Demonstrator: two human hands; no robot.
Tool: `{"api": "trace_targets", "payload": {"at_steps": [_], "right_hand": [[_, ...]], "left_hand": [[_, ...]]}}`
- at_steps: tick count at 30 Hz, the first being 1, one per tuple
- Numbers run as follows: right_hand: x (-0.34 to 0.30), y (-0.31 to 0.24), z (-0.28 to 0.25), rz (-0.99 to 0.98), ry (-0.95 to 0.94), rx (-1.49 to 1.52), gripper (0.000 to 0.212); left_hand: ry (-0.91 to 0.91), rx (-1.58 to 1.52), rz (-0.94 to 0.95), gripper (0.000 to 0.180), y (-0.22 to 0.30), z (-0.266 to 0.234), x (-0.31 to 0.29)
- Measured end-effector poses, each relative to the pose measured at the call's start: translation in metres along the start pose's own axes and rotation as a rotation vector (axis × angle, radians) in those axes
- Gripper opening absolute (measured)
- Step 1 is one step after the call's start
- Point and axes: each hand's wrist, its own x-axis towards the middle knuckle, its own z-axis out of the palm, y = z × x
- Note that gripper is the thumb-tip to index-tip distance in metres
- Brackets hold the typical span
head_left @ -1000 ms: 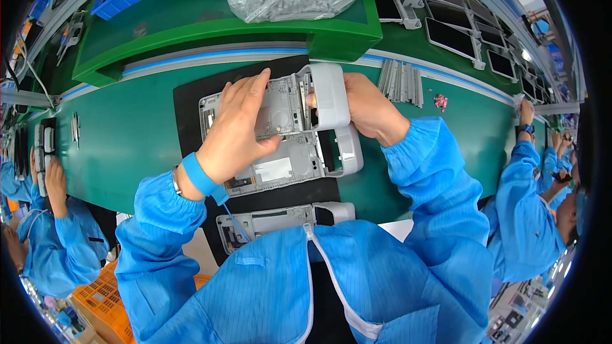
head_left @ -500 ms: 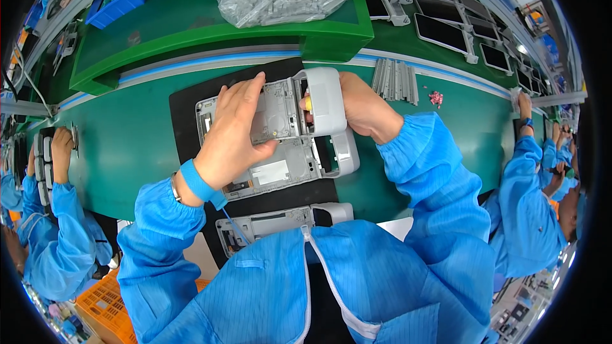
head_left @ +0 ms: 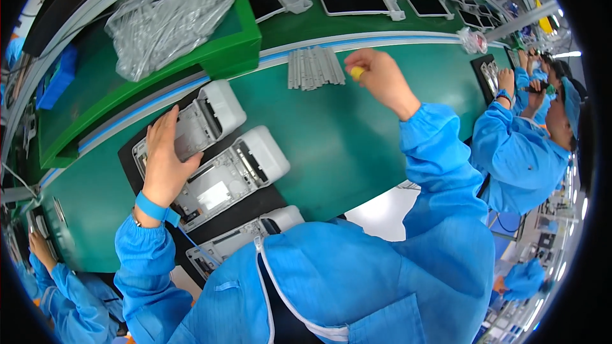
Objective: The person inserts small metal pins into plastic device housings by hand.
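My left hand lies with fingers stretched out over the far grey plastic device housing, its thumb reaching toward the middle housing. A blue wrist strap is round that wrist. A third housing sits nearest my body, partly covered by my jacket. All three rest on a black mat. My right hand is over the green bench, just right of a bundle of grey metal strips. Its fingers are curled, with a yellow finger cot showing; whatever is between the fingertips is hidden.
Behind the bench, a green raised shelf carries a clear bag of grey strips and a blue bin. Several dark-screened devices lie at the back. Co-workers in blue sit at right and left.
My right hand has left the far housing and moved right to beside the metal strips. My left hand stays on the housing. The view has turned right; the pink pieces no longer show.
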Motion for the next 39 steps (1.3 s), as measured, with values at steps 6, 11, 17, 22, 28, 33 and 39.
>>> {"api": "trace_targets", "payload": {"at_steps": [6, 11, 17, 22, 28, 33, 39], "right_hand": [[0.003, 0.002, 0.019, 0.0, 0.08, -0.298, 0.025], [0.004, -0.002, 0.02, 0.077, 0.064, -0.429, 0.031], [-0.006, -0.003, 0.018, 0.081, 0.038, -0.362, 0.027], [-0.029, -0.031, -0.001, 0.208, -0.057, 0.12, 0.024], [-0.074, -0.111, 0.009, 0.154, -0.671, 0.611, 0.013], [-0.099, -0.132, 0.042, 0.139, -0.843, 0.6, 0.014], [-0.113, -0.136, 0.066, -0.107, -0.705, 0.513, 0.012]], "left_hand": [[0.041, -0.107, -0.09, 0.079, 0.029, -0.019, -0.012], [0.078, -0.182, -0.051, 0.072, 0.049, -0.03, -0.035], [0.086, -0.21, -0.041, 0.068, 0.051, -0.03, -0.047], [0.098, -0.243, -0.012, 0.055, 0.054, -0.037, -0.057], [0.02, -1.163, -0.27, 0.043, 0.1, -0.03, -0.045], [0.056, -1.457, -0.415, 0.027, 0.104, -0.012, -0.046], [0.023, -1.384, -0.396, 0.017, 0.106, -0.008, -0.069]]}}
